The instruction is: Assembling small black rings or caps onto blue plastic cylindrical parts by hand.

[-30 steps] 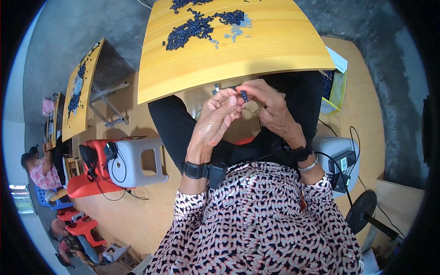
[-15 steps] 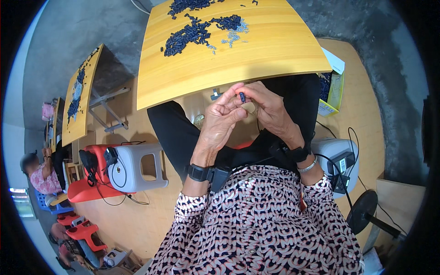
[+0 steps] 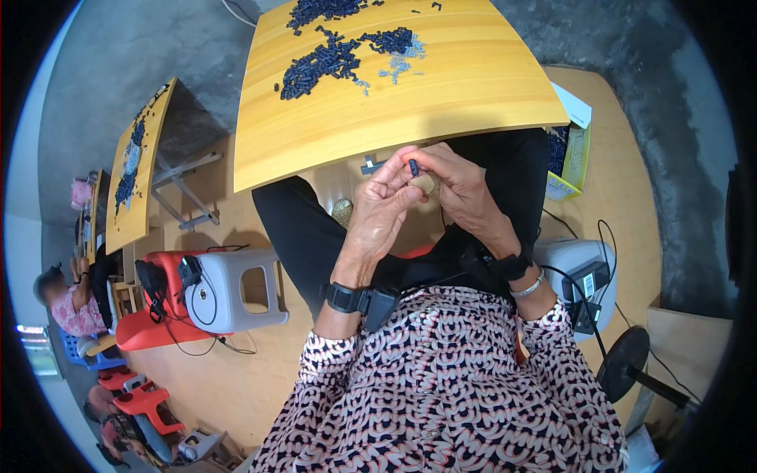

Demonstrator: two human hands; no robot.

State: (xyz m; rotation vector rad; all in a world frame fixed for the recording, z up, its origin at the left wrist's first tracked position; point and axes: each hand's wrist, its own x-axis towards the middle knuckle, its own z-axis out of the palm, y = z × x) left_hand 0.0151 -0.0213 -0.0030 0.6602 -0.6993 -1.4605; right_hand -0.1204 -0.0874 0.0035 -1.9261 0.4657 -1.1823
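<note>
My two hands meet above my lap, just off the near edge of the wooden table (image 3: pixel 441 110). Between their fingertips is a small dark blue cylindrical piece (image 3: pixel 414 167). My left hand (image 3: pixel 377 203) pinches it from one side, and my right hand (image 3: pixel 465 188) closes on it from the other. A tan patch (image 3: pixel 423 184), perhaps a cover on my right thumb, shows just below the piece; its kind is hard to make out. On the tabletop lie a heap of similar dark pieces (image 3: pixel 323 67) and a scatter of small silvery parts (image 3: pixel 398 65).
A yellow box (image 3: pixel 579 162) holding dark pieces stands right of the table. Grey stools (image 3: pixel 236 288) (image 3: pixel 579 260) with cables and black devices flank me. At far left, a person (image 3: pixel 75 296) sits near another table (image 3: pixel 146 173) with dark pieces.
Both hands stay together on the dark blue piece, with only a very slight shift to the left. Nothing has been let go.
</note>
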